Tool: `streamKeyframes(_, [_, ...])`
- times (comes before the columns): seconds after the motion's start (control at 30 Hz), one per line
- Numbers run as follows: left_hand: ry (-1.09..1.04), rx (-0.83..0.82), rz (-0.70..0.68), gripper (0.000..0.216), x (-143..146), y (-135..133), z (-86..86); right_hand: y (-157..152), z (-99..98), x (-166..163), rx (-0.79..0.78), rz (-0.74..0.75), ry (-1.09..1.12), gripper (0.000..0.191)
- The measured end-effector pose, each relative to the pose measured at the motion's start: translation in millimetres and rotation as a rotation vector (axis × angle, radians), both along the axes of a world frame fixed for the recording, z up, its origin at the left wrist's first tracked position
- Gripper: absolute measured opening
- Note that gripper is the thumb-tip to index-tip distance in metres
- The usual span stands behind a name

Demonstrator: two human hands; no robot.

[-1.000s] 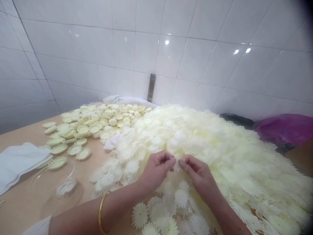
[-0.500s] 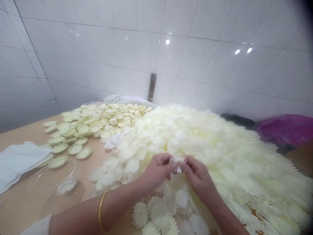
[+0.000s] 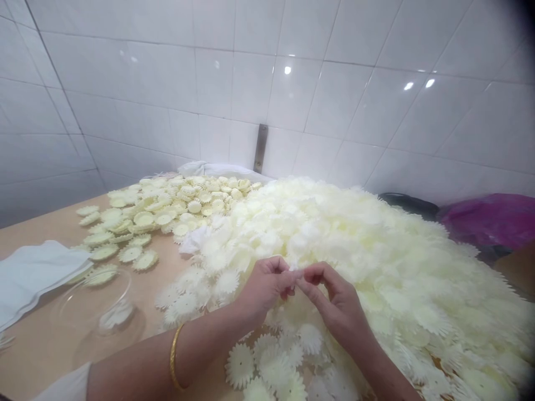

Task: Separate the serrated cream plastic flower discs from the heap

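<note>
My left hand (image 3: 265, 287) and my right hand (image 3: 334, 303) meet fingertip to fingertip over the near edge of a big heap of cream-white fabric flower pieces (image 3: 359, 245). Both hands pinch one small white flower piece (image 3: 295, 273) between thumbs and forefingers; it is mostly hidden by the fingers. A gold bangle (image 3: 173, 359) circles my left wrist. Loose toothed flower discs (image 3: 240, 365) lie flat on the table just below my hands.
A second spread of yellower flower discs (image 3: 167, 209) covers the tan table (image 3: 37, 351) at the back left. A clear glass dish (image 3: 98, 312) and a folded white cloth (image 3: 35, 273) lie at the left. A magenta plastic bag (image 3: 493, 220) sits at the right by the tiled wall.
My hands have risen slightly and closed tighter together; the white piece that showed between them half a second ago is now nearly covered by my fingertips.
</note>
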State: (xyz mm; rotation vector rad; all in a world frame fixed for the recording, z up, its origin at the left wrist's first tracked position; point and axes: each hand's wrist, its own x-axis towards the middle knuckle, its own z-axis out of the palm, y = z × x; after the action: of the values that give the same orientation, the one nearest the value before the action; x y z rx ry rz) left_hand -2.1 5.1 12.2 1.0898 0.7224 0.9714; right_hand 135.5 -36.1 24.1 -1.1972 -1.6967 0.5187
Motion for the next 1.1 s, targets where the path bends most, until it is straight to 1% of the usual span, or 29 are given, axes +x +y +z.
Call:
streamKeyframes(0.13, [-0.051, -0.009, -0.049, 0.032, 0.3, 0.3, -1.2, 1.8, 0.2, 2.3, -0.098, 0.063, 0.070, 0.016])
streamKeyframes(0.23, [-0.098, -0.007, -0.084, 0.032, 0.4, 0.7, -0.1, 2.2, 0.0, 4.0, -0.130, 0.094, 0.119, 0.020])
streamKeyframes(0.3, [-0.127, -0.018, -0.105, 0.031, 0.2, 1.5, 1.1, 2.6, 0.2, 5.4, -0.139, 0.082, 0.163, 0.021])
streamKeyframes(0.37, [-0.153, -0.048, -0.116, 0.031, -0.2, 2.6, 1.6, 3.2, 0.6, 7.1, -0.142, 0.020, 0.190, 0.023])
streamKeyframes(0.47, [-0.158, -0.080, -0.094, 0.032, -0.2, 3.9, 0.5, 4.3, 1.4, 9.0, -0.126, -0.111, 0.193, 0.026])
streamKeyframes(0.63, [-0.127, -0.051, -0.082, 0.033, 0.5, 4.8, -3.0, 6.5, 1.3, 10.4, -0.085, -0.259, 0.209, 0.028])
streamKeyframes(0.77, [-0.128, -0.052, -0.037, 0.033, -1.1, 8.1, -3.2, 7.8, 2.8, 18.0, -0.037, -0.432, 0.342, 0.027])
streamKeyframes(0.8, [-0.124, -0.050, -0.026, 0.033, -1.4, 8.7, -2.9, 7.5, 3.8, 19.7, -0.018, -0.458, 0.348, 0.027])
streamKeyframes(0.87, [-0.111, -0.039, -0.015, 0.029, -1.7, 8.9, -1.8, 6.1, 6.3, 21.1, -0.001, -0.442, 0.277, 0.027])
streamKeyframes(0.93, [-0.087, -0.038, -0.012, 0.023, -1.5, 7.5, -0.4, 4.2, 8.4, 19.4, -0.016, -0.347, 0.184, 0.027])
streamKeyframes(1.03, [-0.042, -0.008, 0.014, 0.023, -1.1, 4.2, 1.7, 2.7, 9.6, 15.4, -0.038, -0.206, 0.157, 0.025])
streamKeyframes(1.1, [0.011, 0.046, 0.031, 0.022, -1.0, 2.6, 2.2, 2.6, 8.7, 14.0, -0.037, -0.177, 0.143, 0.023])
